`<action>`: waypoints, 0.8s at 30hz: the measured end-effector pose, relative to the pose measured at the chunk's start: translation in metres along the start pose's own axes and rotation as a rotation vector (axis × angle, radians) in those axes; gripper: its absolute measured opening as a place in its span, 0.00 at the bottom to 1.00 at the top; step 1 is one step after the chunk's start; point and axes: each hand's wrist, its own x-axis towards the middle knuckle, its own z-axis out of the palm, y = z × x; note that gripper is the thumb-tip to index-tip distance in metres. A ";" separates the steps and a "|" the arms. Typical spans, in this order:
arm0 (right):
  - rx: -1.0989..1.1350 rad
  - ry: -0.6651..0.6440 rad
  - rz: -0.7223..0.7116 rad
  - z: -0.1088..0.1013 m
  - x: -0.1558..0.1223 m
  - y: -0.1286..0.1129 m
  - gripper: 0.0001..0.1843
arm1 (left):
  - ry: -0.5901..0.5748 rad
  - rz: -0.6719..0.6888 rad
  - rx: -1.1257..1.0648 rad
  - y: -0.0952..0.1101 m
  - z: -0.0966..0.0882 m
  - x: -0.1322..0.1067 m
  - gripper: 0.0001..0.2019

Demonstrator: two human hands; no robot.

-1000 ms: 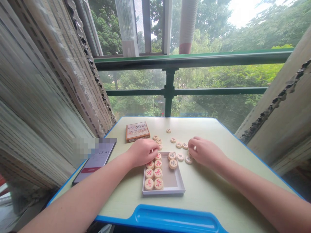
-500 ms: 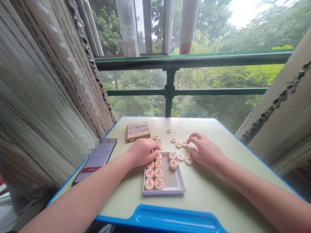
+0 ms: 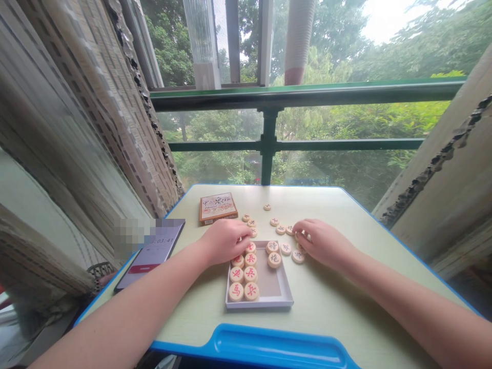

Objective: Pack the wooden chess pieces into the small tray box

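A shallow white box tray (image 3: 274, 303) holds Chinese chess pieces. Red-marked pieces (image 3: 251, 275) fill two columns on its left, and two dark-marked pieces (image 3: 274, 260) sit at its top right. My left hand (image 3: 226, 238) rests over the tray's far left corner, fingers curled; what they may hold is hidden. My right hand (image 3: 317, 238) is right of the tray, thumb and fingers closed around a loose chess piece (image 3: 298, 237) that is partly covered. Loose dark-marked pieces (image 3: 285, 248) lie between that hand and the tray.
Behind my left hand stands the chess set's printed box lid (image 3: 218, 208). A phone (image 3: 151, 256) lies at the table's left edge. More loose pieces (image 3: 274, 222) are scattered toward the back. A blue trough (image 3: 277, 341) runs along the front edge; curtains flank the table (image 3: 346, 307).
My right hand has moved slightly left and down, its fingers drawing together over the loose pieces. A couple of pieces beside it have shifted slightly left. The left hand has stayed nearly still.
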 end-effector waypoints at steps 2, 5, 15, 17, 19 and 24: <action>0.008 0.014 -0.017 0.001 0.000 0.001 0.13 | -0.003 0.000 0.011 0.000 0.001 0.000 0.10; 0.026 0.036 -0.047 0.002 0.000 0.001 0.12 | -0.011 0.000 0.021 -0.002 0.002 0.000 0.10; 0.113 0.146 -0.164 0.005 0.000 0.005 0.12 | -0.013 0.007 0.030 -0.002 0.002 0.001 0.10; 0.133 0.159 -0.183 0.007 0.002 0.007 0.12 | -0.018 0.006 0.033 -0.002 0.002 0.001 0.10; 0.150 0.158 -0.208 0.008 0.002 0.007 0.13 | -0.016 0.008 0.028 -0.002 0.003 0.001 0.10; 0.168 0.135 -0.272 0.008 0.002 0.004 0.14 | 0.009 0.013 0.011 -0.004 0.004 0.000 0.11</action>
